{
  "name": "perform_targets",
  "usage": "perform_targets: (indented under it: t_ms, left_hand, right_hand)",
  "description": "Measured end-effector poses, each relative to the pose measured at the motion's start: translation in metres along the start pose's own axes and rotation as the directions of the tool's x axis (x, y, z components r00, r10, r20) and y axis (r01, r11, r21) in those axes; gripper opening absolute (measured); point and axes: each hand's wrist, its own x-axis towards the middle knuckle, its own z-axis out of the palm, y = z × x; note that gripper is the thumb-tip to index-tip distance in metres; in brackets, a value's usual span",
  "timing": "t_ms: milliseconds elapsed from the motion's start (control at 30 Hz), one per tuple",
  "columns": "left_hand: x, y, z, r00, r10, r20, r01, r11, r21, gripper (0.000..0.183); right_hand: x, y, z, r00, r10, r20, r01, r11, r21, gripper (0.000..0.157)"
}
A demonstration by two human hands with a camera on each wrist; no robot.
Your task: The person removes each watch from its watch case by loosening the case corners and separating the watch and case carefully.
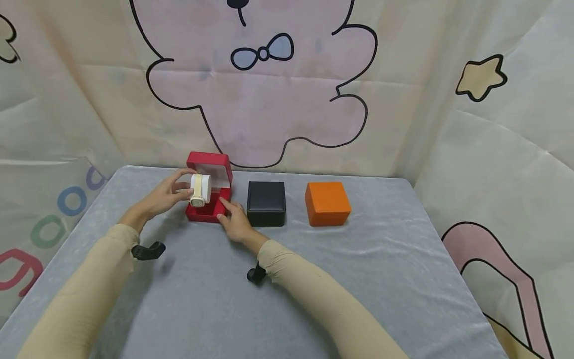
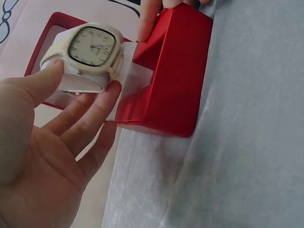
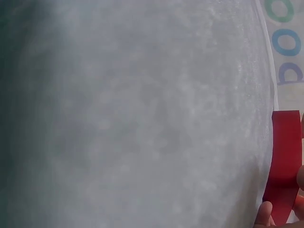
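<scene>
My left hand holds a cream-strapped watch wrapped round a white cushion. In the left wrist view, the thumb presses one side of the cushion and the fingers support it from below; the watch's squarish dial faces up. Just behind it stands a red watch box with its lid raised and a pale lining inside. The watch is above the box's bare red interior. My right hand grips the box's right side, thumb at the front and fingers over the rim. Only its fingertips show in the right wrist view.
Right of the red box stands a closed black box, close to my right hand. Farther right is a closed orange box. All stand toward the back of a table with a grey cloth, in front of a printed curtain.
</scene>
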Motion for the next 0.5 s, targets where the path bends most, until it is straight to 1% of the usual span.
perform_targets:
  t_ms: [167,333,500]
  left_hand:
    - [-0.0059,0.0011,-0.0004,0.999,-0.036,-0.011,0.036,0.999,-0.012,0.064]
    - [-0.0097,-0.0009,-0.0008,0.997,-0.071,-0.008,0.071,0.997,0.018,0.064]
    - [-0.0109,-0.0017,-0.0013,0.996,-0.094,-0.009,0.094,0.995,0.034,0.066]
  right_hand:
    - [0.0003,-0.0012,-0.0025,1.0,0.001,0.01,-0.001,1.0,0.027,0.055]
    - [0.0005,-0.003,-0.0043,1.0,0.018,0.008,-0.018,0.998,0.059,0.055]
    - [0.0008,-0.0041,-0.0055,1.0,0.007,0.009,-0.007,0.997,0.071,0.054]
